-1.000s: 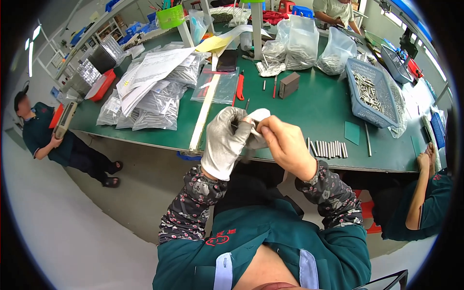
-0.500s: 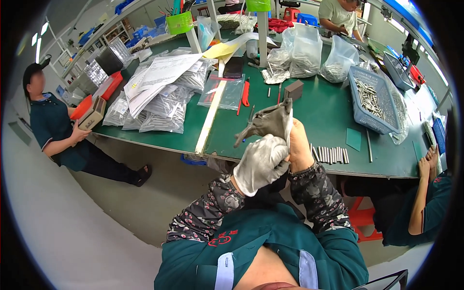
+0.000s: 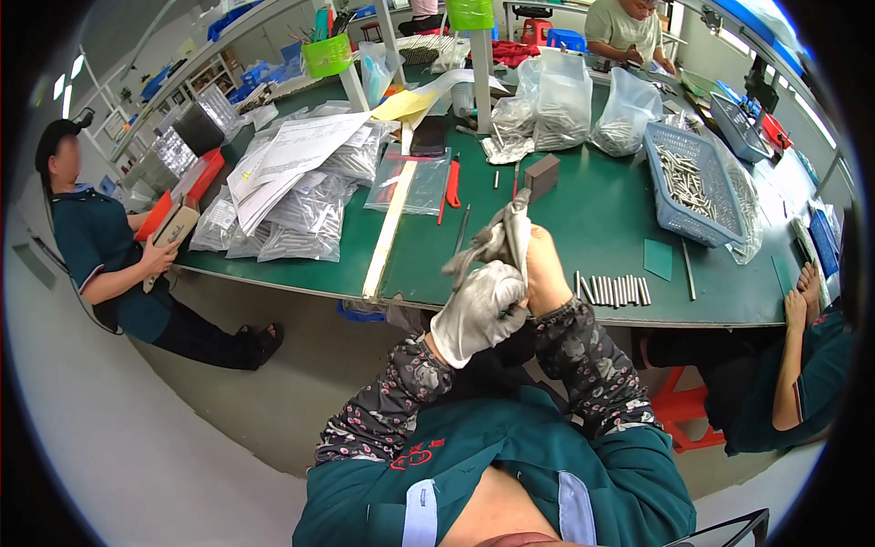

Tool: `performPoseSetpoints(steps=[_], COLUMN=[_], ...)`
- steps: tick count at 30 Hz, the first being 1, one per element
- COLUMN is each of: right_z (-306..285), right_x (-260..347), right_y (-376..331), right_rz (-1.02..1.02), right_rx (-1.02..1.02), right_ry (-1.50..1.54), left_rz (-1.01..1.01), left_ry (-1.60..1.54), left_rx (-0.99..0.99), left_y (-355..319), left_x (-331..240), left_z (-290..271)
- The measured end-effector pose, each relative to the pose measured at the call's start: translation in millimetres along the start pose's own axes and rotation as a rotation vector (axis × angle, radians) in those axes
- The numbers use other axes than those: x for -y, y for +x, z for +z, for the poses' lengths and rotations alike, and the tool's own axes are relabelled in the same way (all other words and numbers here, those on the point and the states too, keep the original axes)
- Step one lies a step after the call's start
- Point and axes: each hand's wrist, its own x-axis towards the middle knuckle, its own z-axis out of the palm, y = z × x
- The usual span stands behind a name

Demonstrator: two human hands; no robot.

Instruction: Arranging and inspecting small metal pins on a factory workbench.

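Note:
A white work glove covers my left hand (image 3: 478, 314), whose fingers are closed on the cuff side of a second, grey-stained glove (image 3: 499, 239). My right hand (image 3: 548, 273) is bare at the back and wrist, pressed against that glove's right side. Its fingers are hidden by the cloth, so I cannot tell how far they are inside. Both hands are raised in front of the green table's (image 3: 419, 264) near edge. Right of them, several short metal pins (image 3: 616, 291) lie in a row, near a flat green square (image 3: 657, 260) and a thin metal rod (image 3: 689, 270).
A blue basket of metal pins (image 3: 688, 182) stands to the right. Bagged parts (image 3: 301, 223) under papers are piled left. A dark block (image 3: 541, 177), a red-handled cutter (image 3: 453, 186) and a zip bag (image 3: 387, 191) lie beyond my hands. Co-workers are at left, right and back.
My hands and the stained glove have shifted slightly left and down in view. The glove now looks more bunched. The person at left has tilted the box they hold.

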Motion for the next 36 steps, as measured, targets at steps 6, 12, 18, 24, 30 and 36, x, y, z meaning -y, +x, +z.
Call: performPoseSetpoints(steps=[6,12,18,24,30,36], right_z=[40,-21,24,27,22,33], right_x=[-1,-25,-9,2,10,3], right_y=[2,46,40,31,37,32], right_rz=[0.275,0.026,0.259,0.028,0.177,-0.031], right_rx=[-0.051,0.949,0.235,0.053,0.673,0.375], right_ry=[0.384,0.794,-0.001,-0.376,-0.079,-0.171], left_rz=[-0.025,-0.049,0.007,0.018,0.000,0.038], left_ry=[0.062,0.073,0.086,0.056,-0.008,-0.029], left_rx=[0.005,0.013,0.038,0.078,0.076,0.108], left_y=[-11,-4,-8,-2,-6,-3], left_x=[1,-4,-3,-4,-3,-5], left_z=[-4,-1,1,0,0,3])
